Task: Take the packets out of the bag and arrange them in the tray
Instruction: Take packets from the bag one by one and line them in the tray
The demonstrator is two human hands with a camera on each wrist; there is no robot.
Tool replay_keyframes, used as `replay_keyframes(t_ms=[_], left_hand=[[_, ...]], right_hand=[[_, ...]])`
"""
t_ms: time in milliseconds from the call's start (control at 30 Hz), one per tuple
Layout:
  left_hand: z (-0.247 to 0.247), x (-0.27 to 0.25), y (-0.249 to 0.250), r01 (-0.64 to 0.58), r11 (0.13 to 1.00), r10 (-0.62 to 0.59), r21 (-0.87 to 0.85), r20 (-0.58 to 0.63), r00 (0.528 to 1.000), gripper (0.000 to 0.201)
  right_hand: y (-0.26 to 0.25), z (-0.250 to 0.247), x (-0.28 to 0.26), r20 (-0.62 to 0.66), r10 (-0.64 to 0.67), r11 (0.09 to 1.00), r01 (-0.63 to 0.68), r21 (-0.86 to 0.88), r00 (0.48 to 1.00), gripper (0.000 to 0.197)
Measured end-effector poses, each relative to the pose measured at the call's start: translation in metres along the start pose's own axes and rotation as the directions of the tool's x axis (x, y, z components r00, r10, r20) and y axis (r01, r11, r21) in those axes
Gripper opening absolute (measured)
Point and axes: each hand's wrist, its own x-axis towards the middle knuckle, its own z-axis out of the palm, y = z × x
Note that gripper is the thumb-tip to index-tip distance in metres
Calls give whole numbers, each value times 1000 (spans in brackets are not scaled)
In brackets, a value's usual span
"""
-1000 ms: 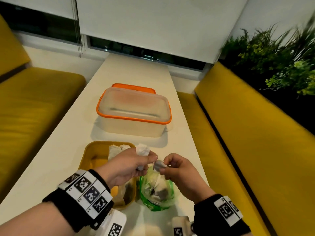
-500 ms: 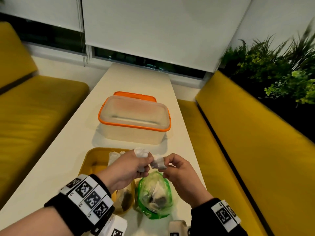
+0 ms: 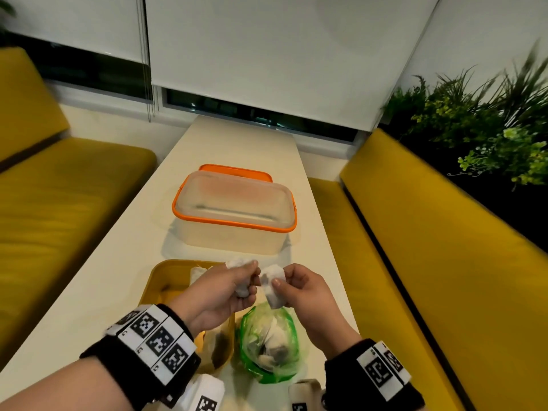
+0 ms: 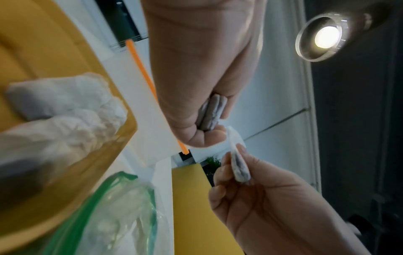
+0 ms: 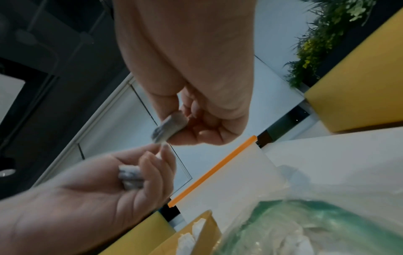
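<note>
A clear bag with a green rim stands open on the table near me, with white packets inside. Left of it is a yellow tray holding a few white packets. My left hand grips white packets in its curled fingers above the tray's right edge. My right hand pinches one white packet between thumb and fingers, just above the bag's mouth. The two hands are close together, nearly touching. In the wrist views the held packets show edge-on.
A clear box with an orange rim stands further along the white table, an orange lid behind it. Yellow bench seats run along both sides. Green plants stand at the back right.
My right hand has lifted a white packet up out of the bag and brought it beside my left hand. The left hand kept its packets and barely moved.
</note>
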Motion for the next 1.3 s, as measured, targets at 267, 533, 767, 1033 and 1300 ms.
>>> replay_keyframes(t_ms=[267, 533, 767, 1033, 1300], left_hand=[[5, -3, -10, 9, 997, -1, -80, 108, 994, 30], [-8, 3, -7, 33, 979, -38, -202, -19, 999, 27], [-16, 4, -2, 123, 958, -128, -258, -6, 992, 15], [-16, 6, -9, 84, 994, -85, -71, -11, 996, 12], [-23, 4, -15, 92, 996, -92, -13, -22, 995, 13]], right_hand=[[-10, 27, 6, -122, -24, 994, 37, 98, 992, 26], [10, 13, 7, -51, -114, 838, 68, -541, 992, 33], [44, 5, -17, 362, 130, 138, 345, -929, 923, 33], [52, 5, -16, 384, 119, 186, 359, -915, 916, 23], [63, 7, -18, 490, 143, 298, 435, -850, 860, 22]])
